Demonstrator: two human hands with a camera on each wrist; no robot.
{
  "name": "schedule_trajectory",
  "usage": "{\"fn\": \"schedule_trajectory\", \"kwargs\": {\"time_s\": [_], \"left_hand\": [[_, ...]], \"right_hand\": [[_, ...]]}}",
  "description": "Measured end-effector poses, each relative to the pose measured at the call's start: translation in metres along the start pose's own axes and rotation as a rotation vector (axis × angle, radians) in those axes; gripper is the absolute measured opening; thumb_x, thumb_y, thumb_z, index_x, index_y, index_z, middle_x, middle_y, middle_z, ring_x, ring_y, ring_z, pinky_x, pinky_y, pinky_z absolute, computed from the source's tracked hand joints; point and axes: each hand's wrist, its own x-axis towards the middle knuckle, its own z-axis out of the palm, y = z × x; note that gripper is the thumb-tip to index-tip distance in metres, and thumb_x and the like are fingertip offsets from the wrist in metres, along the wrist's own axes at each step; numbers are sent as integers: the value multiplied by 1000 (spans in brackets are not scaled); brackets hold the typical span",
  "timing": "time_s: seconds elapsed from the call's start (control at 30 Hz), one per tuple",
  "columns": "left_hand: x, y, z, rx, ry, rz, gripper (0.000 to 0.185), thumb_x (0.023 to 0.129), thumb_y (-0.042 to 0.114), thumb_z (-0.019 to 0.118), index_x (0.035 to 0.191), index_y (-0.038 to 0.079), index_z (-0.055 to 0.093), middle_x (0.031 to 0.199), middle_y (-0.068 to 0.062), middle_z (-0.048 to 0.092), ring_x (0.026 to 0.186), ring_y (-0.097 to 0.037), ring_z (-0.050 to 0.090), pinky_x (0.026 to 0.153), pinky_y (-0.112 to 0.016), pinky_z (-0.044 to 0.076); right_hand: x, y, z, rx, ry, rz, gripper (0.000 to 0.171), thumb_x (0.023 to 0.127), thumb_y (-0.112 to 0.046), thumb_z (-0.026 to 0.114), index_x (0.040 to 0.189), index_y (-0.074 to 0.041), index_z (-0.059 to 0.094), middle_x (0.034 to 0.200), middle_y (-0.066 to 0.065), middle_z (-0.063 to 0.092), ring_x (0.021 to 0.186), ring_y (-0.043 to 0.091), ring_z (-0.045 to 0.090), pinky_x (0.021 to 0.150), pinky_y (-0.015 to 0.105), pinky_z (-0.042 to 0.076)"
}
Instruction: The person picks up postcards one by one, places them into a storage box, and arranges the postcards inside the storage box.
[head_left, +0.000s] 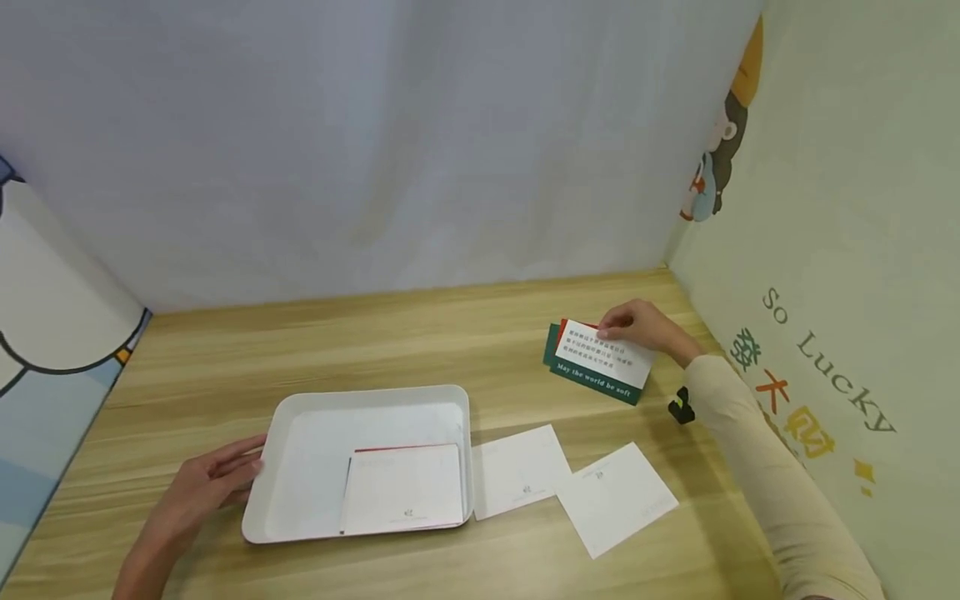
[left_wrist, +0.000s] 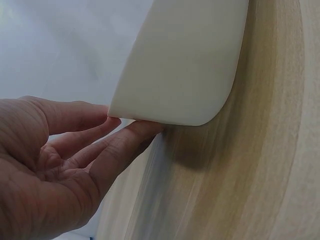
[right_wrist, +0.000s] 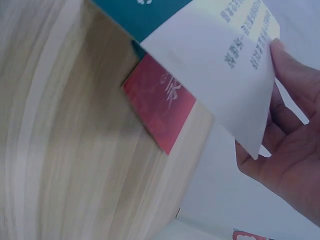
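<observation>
My right hand [head_left: 633,323] pinches a white postcard [right_wrist: 215,65] at its far edge, thumb on the printed face. The card tilts up and bears Chinese text above a green band reading "May the world be soft". Beneath it lie a red card [right_wrist: 160,100] and a green card [head_left: 551,342], largely covered. My left hand [head_left: 202,483] touches the left end of a white tray [head_left: 258,500], its fingers fairly straight against the outer wall [left_wrist: 175,75]. Inside the tray, at the right, rests a pile of white-backed cards [head_left: 405,487] with a red edge showing.
Right of the tray lie two white cards, one card [head_left: 517,471] against its wall and another card [head_left: 618,500] overlapping that one's corner. A small black object [head_left: 681,407] sits by the right sleeve. A curtain [head_left: 450,150] backs the wooden table [head_left: 360,342]; walls flank it.
</observation>
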Motion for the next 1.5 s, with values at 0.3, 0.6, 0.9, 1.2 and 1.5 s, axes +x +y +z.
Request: {"fn": "schedule_trajectory", "kwargs": {"time_s": [0.3, 0.6, 0.9, 1.2, 1.5], "left_hand": [[-1, 2, -1, -9, -3, 2, 62, 106, 18, 64, 155, -11, 39, 143, -30, 60, 98, 6, 66, 82, -29, 62], [0, 3, -1, -8, 3, -24, 60, 107, 17, 62, 156, -10, 39, 144, -31, 59, 97, 6, 66, 82, -29, 61], [-1, 3, 0, -11, 13, -15, 59, 107, 14, 62, 155, -10, 39, 143, -32, 59, 97, 6, 66, 81, -29, 61], [-1, 2, -2, -13, 14, -4, 59, 107, 13, 61, 156, -11, 38, 145, -33, 56, 97, 7, 65, 81, -29, 62], [-4, 2, -1, -48, 8, 29, 58, 106, 10, 62, 154, -13, 40, 141, -34, 59, 98, 5, 67, 81, -31, 62]], "right_hand": [[-6, -22, -1, 33, 19, -85, 18, 99, -11, 73, 107, 5, 78, 103, 20, 76, 77, 13, 59, 70, 22, 47], [-9, -50, 7, 118, 0, -167, 19, 98, -9, 74, 108, 6, 78, 95, 20, 76, 62, 10, 61, 56, 22, 50], [-12, -76, 19, 182, -43, -195, 18, 98, -9, 74, 109, 5, 78, 94, 16, 76, 65, 12, 64, 59, 23, 52], [-8, -106, 35, 248, -106, -242, 15, 98, -10, 74, 106, 1, 80, 92, 12, 77, 65, 14, 68, 59, 24, 55], [-10, -128, 52, 294, -172, -276, 15, 98, -11, 74, 105, 1, 79, 90, 10, 77, 66, 17, 71, 58, 28, 58]]}}
